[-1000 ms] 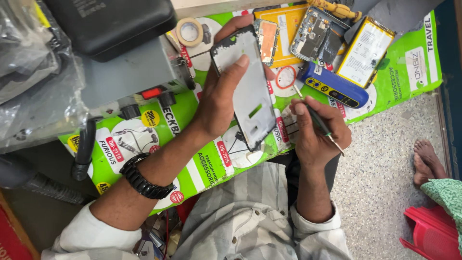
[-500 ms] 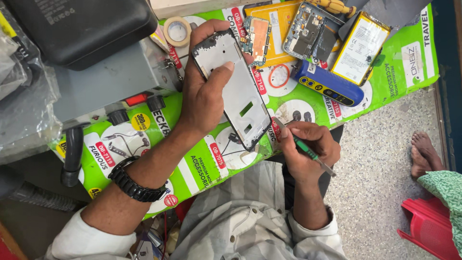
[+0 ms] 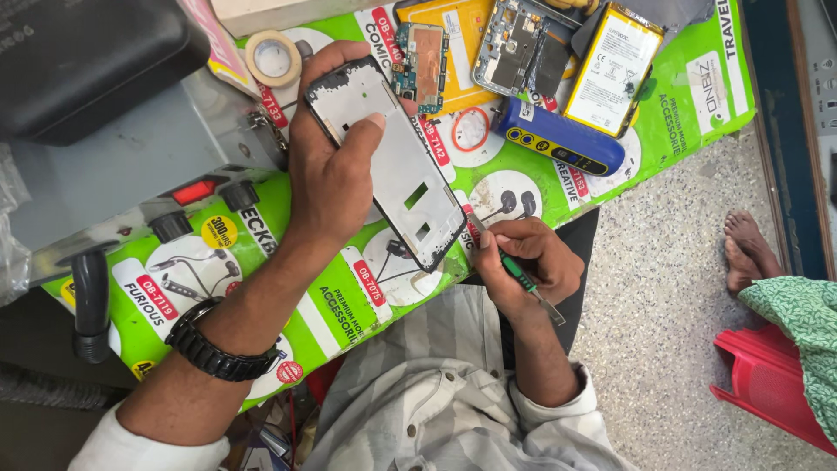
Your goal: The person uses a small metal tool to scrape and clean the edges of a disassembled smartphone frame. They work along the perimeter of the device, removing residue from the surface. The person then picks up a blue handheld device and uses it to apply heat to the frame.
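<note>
The left hand (image 3: pixel 336 170) grips a phone frame (image 3: pixel 392 166) (white inside, black-edged), holding it tilted over the green mat (image 3: pixel 305 288). The right hand (image 3: pixel 527 262) is closed around a green-handled screwdriver (image 3: pixel 521 277) just beside the frame's lower corner. A battery (image 3: pixel 612 70), circuit board (image 3: pixel 420 63) and tape roll (image 3: pixel 273 58) lie beyond.

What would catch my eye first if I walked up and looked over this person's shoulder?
Most likely the stripped phone frame, white inside with a black rim, held in the left hand at the centre over a bright green printed mat. Just right of it, the right hand grips a green-handled tool near the frame's lower corner. Along the top edge lie a circuit board, a yellow-edged battery and a blue cylinder.
</note>
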